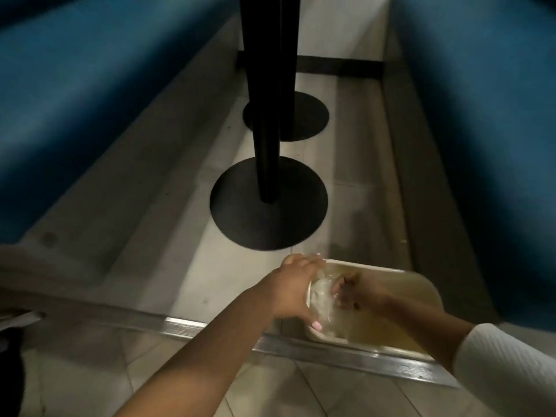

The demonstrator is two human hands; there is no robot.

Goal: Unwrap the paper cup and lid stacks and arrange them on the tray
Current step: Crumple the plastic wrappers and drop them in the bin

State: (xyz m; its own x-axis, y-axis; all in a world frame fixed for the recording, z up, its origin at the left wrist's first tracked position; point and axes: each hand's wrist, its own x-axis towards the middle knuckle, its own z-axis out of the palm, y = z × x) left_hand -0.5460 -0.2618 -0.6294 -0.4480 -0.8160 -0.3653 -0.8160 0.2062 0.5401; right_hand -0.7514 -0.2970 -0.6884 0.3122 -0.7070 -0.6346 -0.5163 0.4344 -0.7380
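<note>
A beige tray [403, 284] lies on the floor at the lower right. On its left part sits a crumpled clear plastic wrap [323, 299]; whatever it covers is blurred. My left hand [296, 288] reaches in from the left and grips the wrap's left side, thumb at its near edge. Coming from the right in a white sleeve, my right hand [350, 291] pinches the wrap from the other side. No cups or lids can be made out.
Two black round table bases [267, 218] [304, 115] with posts stand on the pale floor beyond the tray. Blue bench seats [75, 100] [481, 115] flank the aisle. A metal floor strip [301, 347] runs under the tray's near edge.
</note>
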